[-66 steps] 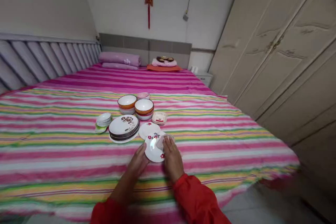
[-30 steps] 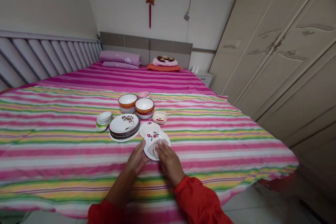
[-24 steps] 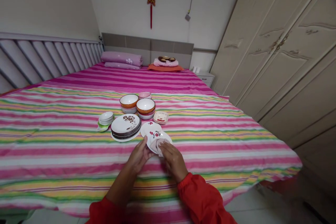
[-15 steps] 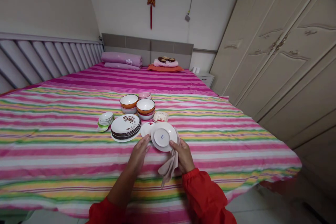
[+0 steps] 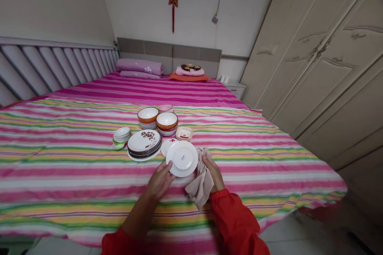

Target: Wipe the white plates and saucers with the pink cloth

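Note:
My left hand [image 5: 160, 181] grips the rim of a small white ceramic plate [image 5: 182, 158], which is tilted with its underside and foot ring facing up. My right hand [image 5: 213, 172] holds a crumpled beige cloth [image 5: 201, 181] that hangs just right of the plate. That hand sits close to the plate's edge. Partly under the plate lies a white plate with red flowers [image 5: 168, 147]. To its left is a stack of dark-layered plates with a brown floral top plate [image 5: 144, 142].
Orange-lined bowls [image 5: 147, 114] [image 5: 166, 120], a pink bowl [image 5: 166, 108], a small square dish [image 5: 184, 133] and stacked white saucers [image 5: 122, 134] stand on a striped bedsheet [image 5: 74, 175]. A wardrobe [image 5: 314, 67] runs along the right side, and a slatted rail [image 5: 50, 67] along the left.
The white plate has turned over, its underside now facing up. The cloth has come off the plate and hangs from my right hand at the plate's right.

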Action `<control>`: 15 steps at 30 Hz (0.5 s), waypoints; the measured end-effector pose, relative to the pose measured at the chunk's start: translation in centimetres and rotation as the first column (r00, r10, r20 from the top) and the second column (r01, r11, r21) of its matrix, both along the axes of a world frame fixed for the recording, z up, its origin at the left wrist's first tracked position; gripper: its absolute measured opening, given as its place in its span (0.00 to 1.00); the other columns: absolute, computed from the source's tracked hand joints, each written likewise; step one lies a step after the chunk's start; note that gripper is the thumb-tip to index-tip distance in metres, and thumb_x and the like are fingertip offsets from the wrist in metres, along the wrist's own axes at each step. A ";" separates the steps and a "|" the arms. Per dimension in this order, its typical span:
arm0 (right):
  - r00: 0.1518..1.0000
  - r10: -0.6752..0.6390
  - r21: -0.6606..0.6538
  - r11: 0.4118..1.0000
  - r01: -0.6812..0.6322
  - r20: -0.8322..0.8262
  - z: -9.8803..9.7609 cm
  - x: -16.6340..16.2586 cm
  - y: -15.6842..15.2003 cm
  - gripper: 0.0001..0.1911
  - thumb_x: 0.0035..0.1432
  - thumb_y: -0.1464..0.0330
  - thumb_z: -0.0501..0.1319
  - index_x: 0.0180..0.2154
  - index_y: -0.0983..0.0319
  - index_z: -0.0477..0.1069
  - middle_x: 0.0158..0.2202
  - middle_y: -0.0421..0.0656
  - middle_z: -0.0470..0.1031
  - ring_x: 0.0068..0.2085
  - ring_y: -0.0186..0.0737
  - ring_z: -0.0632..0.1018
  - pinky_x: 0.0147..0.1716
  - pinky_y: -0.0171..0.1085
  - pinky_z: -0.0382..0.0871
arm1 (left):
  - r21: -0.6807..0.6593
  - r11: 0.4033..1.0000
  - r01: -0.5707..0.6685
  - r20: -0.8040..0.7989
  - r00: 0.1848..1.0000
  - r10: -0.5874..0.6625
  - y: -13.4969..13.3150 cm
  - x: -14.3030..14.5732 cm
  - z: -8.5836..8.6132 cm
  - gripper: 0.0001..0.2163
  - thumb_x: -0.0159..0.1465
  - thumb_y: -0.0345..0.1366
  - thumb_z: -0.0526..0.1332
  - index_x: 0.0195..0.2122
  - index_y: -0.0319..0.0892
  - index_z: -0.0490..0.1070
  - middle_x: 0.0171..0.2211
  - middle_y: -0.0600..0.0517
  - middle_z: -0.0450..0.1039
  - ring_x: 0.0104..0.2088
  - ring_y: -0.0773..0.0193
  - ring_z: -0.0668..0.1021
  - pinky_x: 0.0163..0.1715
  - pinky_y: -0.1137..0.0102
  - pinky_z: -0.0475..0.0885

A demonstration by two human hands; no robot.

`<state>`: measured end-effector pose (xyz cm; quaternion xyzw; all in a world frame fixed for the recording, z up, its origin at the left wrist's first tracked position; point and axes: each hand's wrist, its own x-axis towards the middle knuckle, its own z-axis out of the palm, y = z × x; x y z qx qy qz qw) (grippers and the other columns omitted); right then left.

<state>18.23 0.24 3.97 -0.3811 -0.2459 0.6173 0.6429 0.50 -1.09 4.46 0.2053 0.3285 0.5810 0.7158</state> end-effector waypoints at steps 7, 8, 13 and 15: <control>0.926 -0.135 0.191 0.979 0.070 0.352 1.4 -1.0 -0.1 0.18 0.51 0.62 0.63 0.42 0.65 0.75 0.38 0.44 0.79 0.40 0.43 0.77 0.43 0.41 0.70 | 0.045 0.998 0.042 -0.036 0.999 -0.040 -0.5 0.9 -0.3 0.13 0.52 0.35 0.69 0.37 0.37 0.73 0.35 0.45 0.79 0.45 0.53 0.78 0.48 0.60 0.71; 0.899 -0.150 0.222 0.973 0.060 0.411 1.4 -1.3 -0.1 0.17 0.53 0.63 0.61 0.43 0.65 0.74 0.39 0.44 0.79 0.41 0.43 0.77 0.44 0.41 0.70 | 0.060 0.997 0.045 -0.038 0.998 -0.043 -0.6 1.1 -0.2 0.14 0.52 0.36 0.69 0.37 0.37 0.74 0.35 0.45 0.79 0.45 0.53 0.77 0.48 0.61 0.71; 0.688 -0.332 0.457 0.890 0.001 0.645 1.1 -2.3 0.3 0.21 0.59 0.67 0.53 0.54 0.61 0.68 0.56 0.45 0.69 0.57 0.44 0.68 0.58 0.47 0.59 | 0.107 0.992 0.072 -0.062 0.996 -0.066 -0.9 1.5 0.7 0.13 0.51 0.37 0.69 0.35 0.36 0.74 0.36 0.43 0.79 0.45 0.53 0.77 0.47 0.62 0.70; 0.576 -0.392 0.520 0.852 -0.068 0.717 1.0 -2.6 0.5 0.22 0.60 0.69 0.50 0.56 0.61 0.65 0.60 0.46 0.64 0.61 0.44 0.63 0.61 0.48 0.54 | 0.117 0.990 0.082 -0.079 0.994 -0.073 -1.1 1.5 1.0 0.13 0.51 0.37 0.69 0.35 0.36 0.75 0.36 0.44 0.79 0.46 0.53 0.77 0.46 0.63 0.70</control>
